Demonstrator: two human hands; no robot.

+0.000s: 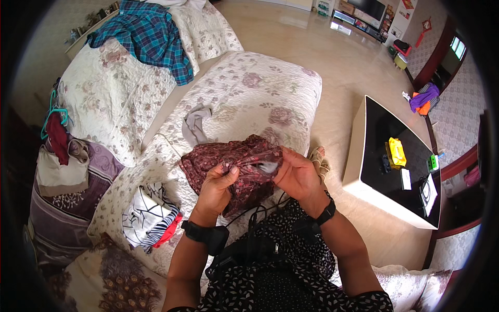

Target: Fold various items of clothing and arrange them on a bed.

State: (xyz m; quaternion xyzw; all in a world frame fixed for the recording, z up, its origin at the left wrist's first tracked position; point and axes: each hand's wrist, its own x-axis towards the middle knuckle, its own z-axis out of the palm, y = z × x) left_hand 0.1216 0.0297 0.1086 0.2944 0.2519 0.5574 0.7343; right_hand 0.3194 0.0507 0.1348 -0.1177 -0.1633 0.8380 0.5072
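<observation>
A dark red patterned garment [218,156] is bunched up in front of me, above the quilted floral cover [249,93]. Its near edge is pinched between the thumb and fingers of my left hand [215,191]. At the other end, my right hand [298,173] grips the cloth at an opening, where a pale patch shows inside. Just beyond the garment lies a crumpled grey cloth [196,125]. To the left of my left hand rests a pile of folded clothes [150,214], white with black lines, striped and red.
A blue-green plaid shirt [150,39] drapes over the covered seat at the upper left. Teal hangers [54,117] and a beige garment [62,167] are at the left. On my right stands a black-topped table [390,156] bearing a yellow packet [397,152]. Cables hang at my waist.
</observation>
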